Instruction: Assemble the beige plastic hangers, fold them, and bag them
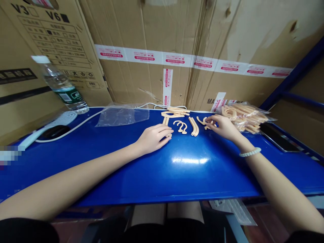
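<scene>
My left hand (154, 138) rests over the left end of a row of beige parts, its fingers curved above small pieces (168, 135) and below two short straight strips (165, 120). Right of it lie hook-shaped parts (184, 127) and a pair of slightly curved strips (193, 127). My right hand (221, 126) is at the row's right end, fingertips on or just over small curved parts (201, 120); whether it grips one is hard to tell. Behind the row is a loose pile of beige parts (174, 112).
Clear bags of beige parts (245, 116) and a phone (279, 138) lie at the right of the blue table (141, 179). An empty plastic bag (123, 115), white cable (76, 127), white fan-like object (60, 119), black object (56, 131) and water bottle (63, 87) are at the left. Cardboard (146, 77) stands behind.
</scene>
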A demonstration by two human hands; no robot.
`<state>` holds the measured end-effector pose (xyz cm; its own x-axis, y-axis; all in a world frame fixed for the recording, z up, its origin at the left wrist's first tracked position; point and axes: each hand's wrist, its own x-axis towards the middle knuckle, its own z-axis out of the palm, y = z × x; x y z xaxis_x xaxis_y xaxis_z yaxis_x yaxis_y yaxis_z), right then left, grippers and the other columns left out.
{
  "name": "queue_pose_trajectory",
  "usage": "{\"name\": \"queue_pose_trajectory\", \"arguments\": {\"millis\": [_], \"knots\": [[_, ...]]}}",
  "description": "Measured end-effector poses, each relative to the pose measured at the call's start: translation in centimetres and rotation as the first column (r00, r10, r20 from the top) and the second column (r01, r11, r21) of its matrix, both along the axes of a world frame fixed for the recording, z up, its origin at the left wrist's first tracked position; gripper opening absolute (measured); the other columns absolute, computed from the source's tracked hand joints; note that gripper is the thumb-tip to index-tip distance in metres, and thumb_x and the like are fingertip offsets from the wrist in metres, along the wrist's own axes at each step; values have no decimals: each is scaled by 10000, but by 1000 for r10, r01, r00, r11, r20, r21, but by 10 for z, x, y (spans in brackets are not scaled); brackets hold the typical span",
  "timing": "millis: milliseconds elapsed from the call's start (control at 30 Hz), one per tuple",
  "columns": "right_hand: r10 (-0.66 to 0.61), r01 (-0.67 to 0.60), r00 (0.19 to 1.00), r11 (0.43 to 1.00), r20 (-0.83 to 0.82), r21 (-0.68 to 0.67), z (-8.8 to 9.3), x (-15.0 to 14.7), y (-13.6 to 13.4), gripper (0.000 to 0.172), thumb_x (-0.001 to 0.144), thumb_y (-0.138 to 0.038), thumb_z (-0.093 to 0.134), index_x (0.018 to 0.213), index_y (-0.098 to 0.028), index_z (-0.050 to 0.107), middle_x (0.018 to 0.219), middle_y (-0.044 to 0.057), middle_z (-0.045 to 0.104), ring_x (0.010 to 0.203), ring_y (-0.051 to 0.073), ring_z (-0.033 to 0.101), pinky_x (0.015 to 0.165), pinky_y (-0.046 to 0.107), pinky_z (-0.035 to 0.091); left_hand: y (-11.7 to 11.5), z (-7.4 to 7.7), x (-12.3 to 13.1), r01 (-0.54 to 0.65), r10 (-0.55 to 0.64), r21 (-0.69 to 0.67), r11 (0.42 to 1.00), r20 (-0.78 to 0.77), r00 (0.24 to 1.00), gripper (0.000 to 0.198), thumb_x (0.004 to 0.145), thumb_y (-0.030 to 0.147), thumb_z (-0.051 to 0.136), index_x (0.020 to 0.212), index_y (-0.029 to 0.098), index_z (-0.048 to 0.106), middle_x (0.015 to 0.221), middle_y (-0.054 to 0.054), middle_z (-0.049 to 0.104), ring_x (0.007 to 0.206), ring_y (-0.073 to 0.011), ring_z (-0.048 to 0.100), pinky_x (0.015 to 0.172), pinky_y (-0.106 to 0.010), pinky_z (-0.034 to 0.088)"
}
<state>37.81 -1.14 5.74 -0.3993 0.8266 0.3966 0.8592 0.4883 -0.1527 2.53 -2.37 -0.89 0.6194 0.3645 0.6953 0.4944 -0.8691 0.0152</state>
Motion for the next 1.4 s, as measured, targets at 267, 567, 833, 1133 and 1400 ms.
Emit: {"name": "queue_pose_trajectory", "arguments": {"millis": [267, 567, 833, 1133, 1400], "knots": [[29, -25, 996, 999, 81, -45, 7, -44, 39, 295, 904, -233, 596, 1171, -121, 652, 1100, 152, 727, 975, 258, 695, 872, 357, 532, -5, 8, 3, 59, -60, 31, 998, 42, 997, 179, 978, 165, 543, 1014, 146, 718, 1023, -92, 768, 991, -230, 713, 887, -397, 595], [-40, 101, 969, 965, 242, -244, 28, -98, 109, 281, 938, -324, 641, 1123, -122, 700, 1110, 155, 750, 1003, 261, 695, 828, 295, 490, -4, 8, 2, 85, -86, 19, 996, 57, 995, 183, 967, 145, 531, 1016, 153, 707, 1031, -90, 767, 976, -232, 710, 873, -396, 595], [-113, 197, 961, 919, 251, -342, 27, -106, 125, 295, 871, -320, 729, 1090, -122, 704, 1108, 136, 755, 969, 237, 699, 757, 268, 489, -3, 10, 2, 111, -111, -3, 994, 47, 993, 188, 962, 133, 518, 1006, 151, 700, 1018, -93, 763, 962, -232, 714, 856, -384, 598], [-115, 147, 987, 930, 114, -336, 26, -107, 126, 406, 761, -258, 816, 1131, -117, 728, 1095, 130, 766, 945, 248, 714, 808, 284, 526, -3, 9, 1, 118, -118, -9, 993, 48, 992, 191, 955, 124, 518, 1001, 154, 700, 1023, -93, 763, 958, -231, 717, 851, -377, 594], [-26, -1, 982, 989, -188, -146, 24, -99, 104, 444, 712, -193, 793, 1143, -100, 739, 1143, 125, 757, 1068, 290, 687, 939, 327, 503, -4, 9, 1, 123, -121, -20, 992, 68, 990, 195, 951, 121, 519, 1008, 164, 700, 1016, -87, 767, 954, -233, 722, 848, -382, 591]]}}
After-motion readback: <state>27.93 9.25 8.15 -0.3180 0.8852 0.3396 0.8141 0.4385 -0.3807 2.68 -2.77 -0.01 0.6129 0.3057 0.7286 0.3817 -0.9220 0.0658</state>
